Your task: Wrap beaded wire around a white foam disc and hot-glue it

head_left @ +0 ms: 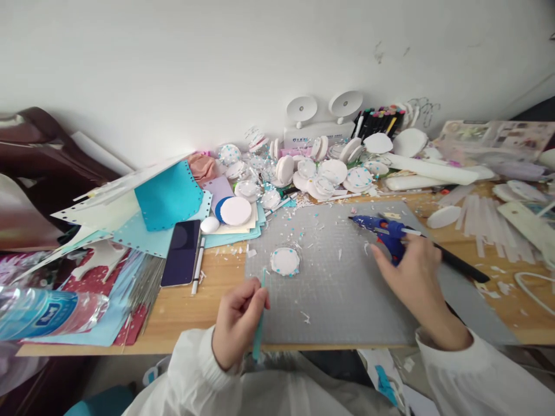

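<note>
My left hand point(236, 326) is closed in a pinch on a thin teal strip point(259, 323) at the near edge of the grey cutting mat point(342, 289). Just beyond the strip's tip lies a white round foam disc point(285, 261) with a speckled rim. My right hand point(414, 277) rests on the mat's right side, fingers wrapped round the handle of a blue hot glue gun point(384, 229). The gun's nozzle points left and its black cord trails right.
Several white foam discs point(329, 173) are piled at the back. Teal and white paper sheets point(167, 199), a dark phone point(182, 252) and a pen point(198, 266) lie to the left. A water bottle point(43, 312) lies far left. Glue sticks point(481, 222) lie on the right.
</note>
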The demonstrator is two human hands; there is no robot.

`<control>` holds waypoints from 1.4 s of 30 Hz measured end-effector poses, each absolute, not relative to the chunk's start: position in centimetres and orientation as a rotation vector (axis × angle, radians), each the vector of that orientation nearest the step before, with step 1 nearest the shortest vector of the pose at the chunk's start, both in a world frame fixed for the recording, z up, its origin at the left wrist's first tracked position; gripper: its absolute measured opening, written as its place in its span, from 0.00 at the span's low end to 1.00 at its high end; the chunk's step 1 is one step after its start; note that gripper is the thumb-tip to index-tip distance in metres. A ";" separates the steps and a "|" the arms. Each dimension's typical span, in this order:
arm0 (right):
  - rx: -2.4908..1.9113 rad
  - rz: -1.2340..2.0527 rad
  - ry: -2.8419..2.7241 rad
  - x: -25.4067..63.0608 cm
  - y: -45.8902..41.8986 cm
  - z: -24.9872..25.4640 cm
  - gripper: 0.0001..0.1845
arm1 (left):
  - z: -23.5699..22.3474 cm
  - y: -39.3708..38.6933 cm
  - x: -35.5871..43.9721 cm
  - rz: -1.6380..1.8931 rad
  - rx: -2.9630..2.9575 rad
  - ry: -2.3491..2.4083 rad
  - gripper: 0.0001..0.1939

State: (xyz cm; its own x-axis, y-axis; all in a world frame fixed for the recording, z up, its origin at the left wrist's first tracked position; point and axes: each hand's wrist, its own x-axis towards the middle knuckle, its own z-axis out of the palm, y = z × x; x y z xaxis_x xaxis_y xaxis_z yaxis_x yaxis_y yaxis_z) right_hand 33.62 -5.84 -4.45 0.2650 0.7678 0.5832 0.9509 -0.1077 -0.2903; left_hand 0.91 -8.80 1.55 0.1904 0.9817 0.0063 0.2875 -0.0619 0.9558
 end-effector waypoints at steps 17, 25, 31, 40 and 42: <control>-1.729 0.550 -1.431 26.4 -1.6 2.2 0.10 | 0.7 -1.8 1.5 0.846 1.690 0.980 0.24; -1.649 0.641 -1.555 25.4 -3.3 0.5 0.11 | 1.5 -2.2 1.2 0.771 1.629 0.885 0.25; -1.630 0.937 -1.350 25.3 -3.1 1.4 0.11 | 1.3 -2.5 1.2 0.669 1.522 0.876 0.27; -1.418 1.476 -1.253 23.0 -3.3 2.2 0.09 | 0.8 -2.9 2.5 0.528 1.444 0.827 0.26; -1.400 1.506 -1.274 22.6 -3.4 2.2 0.08 | 0.7 -2.9 2.7 0.493 1.437 0.803 0.26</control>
